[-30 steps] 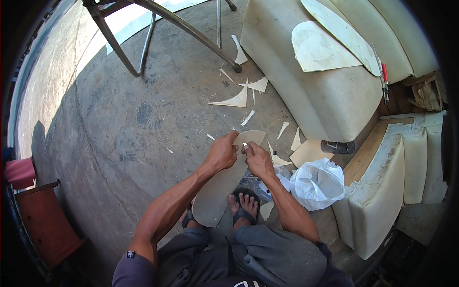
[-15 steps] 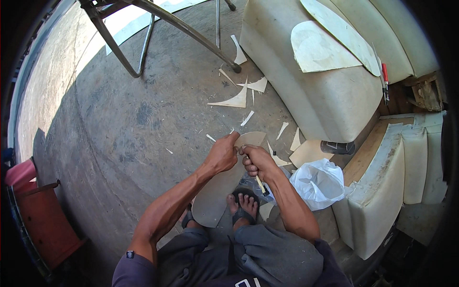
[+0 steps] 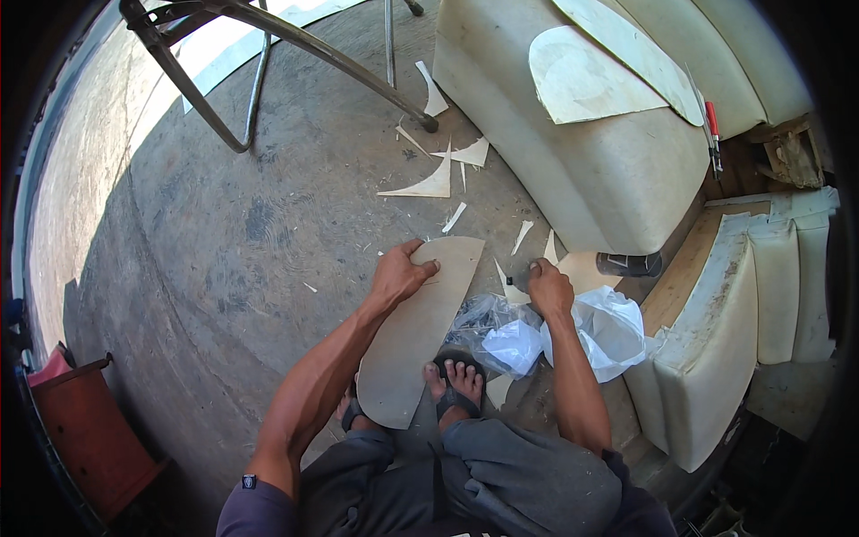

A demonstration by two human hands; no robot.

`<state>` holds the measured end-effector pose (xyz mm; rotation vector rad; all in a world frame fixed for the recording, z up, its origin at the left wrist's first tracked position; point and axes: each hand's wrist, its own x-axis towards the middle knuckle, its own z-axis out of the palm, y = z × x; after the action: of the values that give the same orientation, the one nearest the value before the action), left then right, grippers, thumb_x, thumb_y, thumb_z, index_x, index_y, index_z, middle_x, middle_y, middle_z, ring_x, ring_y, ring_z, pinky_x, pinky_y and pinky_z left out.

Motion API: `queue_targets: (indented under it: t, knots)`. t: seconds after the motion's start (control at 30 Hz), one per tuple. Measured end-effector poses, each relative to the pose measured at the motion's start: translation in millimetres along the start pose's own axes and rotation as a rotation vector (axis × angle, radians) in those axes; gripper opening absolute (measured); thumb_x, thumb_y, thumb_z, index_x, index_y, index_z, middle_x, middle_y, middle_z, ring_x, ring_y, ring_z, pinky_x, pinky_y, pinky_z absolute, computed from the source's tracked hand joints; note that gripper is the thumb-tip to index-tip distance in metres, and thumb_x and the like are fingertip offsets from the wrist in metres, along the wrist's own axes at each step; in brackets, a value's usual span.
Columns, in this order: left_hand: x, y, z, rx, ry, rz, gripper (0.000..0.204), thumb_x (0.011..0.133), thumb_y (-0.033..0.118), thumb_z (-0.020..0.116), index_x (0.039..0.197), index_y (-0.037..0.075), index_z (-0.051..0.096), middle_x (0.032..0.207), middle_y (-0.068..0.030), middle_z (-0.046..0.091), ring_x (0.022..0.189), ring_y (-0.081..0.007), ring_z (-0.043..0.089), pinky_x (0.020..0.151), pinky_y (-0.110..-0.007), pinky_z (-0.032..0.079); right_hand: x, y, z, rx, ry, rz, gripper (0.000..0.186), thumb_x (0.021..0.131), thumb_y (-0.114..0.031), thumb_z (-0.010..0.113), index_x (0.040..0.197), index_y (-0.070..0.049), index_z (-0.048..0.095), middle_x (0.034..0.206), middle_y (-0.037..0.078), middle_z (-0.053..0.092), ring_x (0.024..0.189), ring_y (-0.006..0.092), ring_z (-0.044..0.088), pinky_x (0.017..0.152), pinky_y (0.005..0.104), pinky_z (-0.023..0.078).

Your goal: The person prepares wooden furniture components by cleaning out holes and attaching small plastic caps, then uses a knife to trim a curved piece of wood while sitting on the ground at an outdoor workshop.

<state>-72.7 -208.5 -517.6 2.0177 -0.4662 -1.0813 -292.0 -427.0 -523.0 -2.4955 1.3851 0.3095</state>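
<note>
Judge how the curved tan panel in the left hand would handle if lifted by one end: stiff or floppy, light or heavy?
The curved tan panel looks thin and flat, so probably light. The left hand pinches only its top edge and it keeps its shape, suggesting fair stiffness with some flex. Thin offcuts nearby hint it cuts easily.

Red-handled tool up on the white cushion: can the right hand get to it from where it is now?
Probably not without leaning. The right hand is low on the floor by the plastic bag; the red-handled tool lies far up on the white cushion, whose bulk sits between them.
</note>
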Motion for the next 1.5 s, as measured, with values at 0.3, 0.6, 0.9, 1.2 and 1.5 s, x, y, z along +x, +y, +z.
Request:
queue_targets:
  t: [0.3, 0.6, 0.9, 1.2, 1.5]
  knots:
    - [12, 6, -6, 0.026, -0.067, -0.133, 0.044, 0.078, 0.030, 0.077, 0.108, -0.001, 0.077, 0.087, -0.0189, 0.076, 0.082, -0.0290, 0.075, 0.080, -0.039, 0.057, -21, -17, 14, 0.130, 0.189, -0.211, 0.032, 0.085, -0.009, 0.065, 0.116, -0.002, 0.066, 0.108, 0.024, 0.062, 0.104, 0.0415, 0.061, 0.090, 0.0495, 0.052]
    - [15, -5, -16, 0.012, -0.137, -0.100, 0.049, 0.093, 0.043, 0.061, 0.107, -0.002, 0.075, 0.099, -0.0253, 0.075, 0.095, -0.0386, 0.073, 0.089, -0.043, 0.054, -16, -11, 35, 0.212, 0.002, -0.270, 0.021, 0.080, -0.007, 0.071, 0.100, 0.001, 0.068, 0.095, 0.021, 0.068, 0.092, 0.0413, 0.066, 0.085, 0.0484, 0.052]
    - [2, -4, -22, -0.321, -0.309, -0.112, 0.043, 0.098, 0.027, 0.063, 0.130, -0.001, 0.065, 0.112, -0.0141, 0.073, 0.090, -0.0192, 0.070, 0.083, -0.034, 0.055, -25, -57, 0, 0.497, 0.030, -0.190, 0.023, 0.086, -0.008, 0.069, 0.108, -0.001, 0.071, 0.101, 0.016, 0.070, 0.089, 0.0326, 0.070, 0.081, 0.0414, 0.055]
    - [3, -10, -21, -0.406, -0.323, -0.153, 0.044, 0.097, 0.019, 0.061, 0.135, -0.002, 0.061, 0.111, -0.0135, 0.072, 0.089, -0.0188, 0.070, 0.081, -0.033, 0.056, -39, -129, 9, 1.098, -0.353, -0.120, 0.022, 0.093, -0.007, 0.069, 0.112, 0.004, 0.069, 0.097, 0.011, 0.074, 0.086, 0.0173, 0.073, 0.082, 0.0286, 0.059]
    - [-1, -7, -20, -0.213, -0.257, -0.070, 0.038, 0.095, 0.021, 0.060, 0.125, -0.003, 0.064, 0.106, -0.0175, 0.073, 0.091, -0.0238, 0.070, 0.084, -0.038, 0.054, -39, -137, 15, 0.821, -0.110, -0.327, 0.019, 0.092, -0.008, 0.071, 0.107, 0.003, 0.070, 0.089, 0.013, 0.075, 0.079, 0.0162, 0.073, 0.073, 0.0298, 0.059]
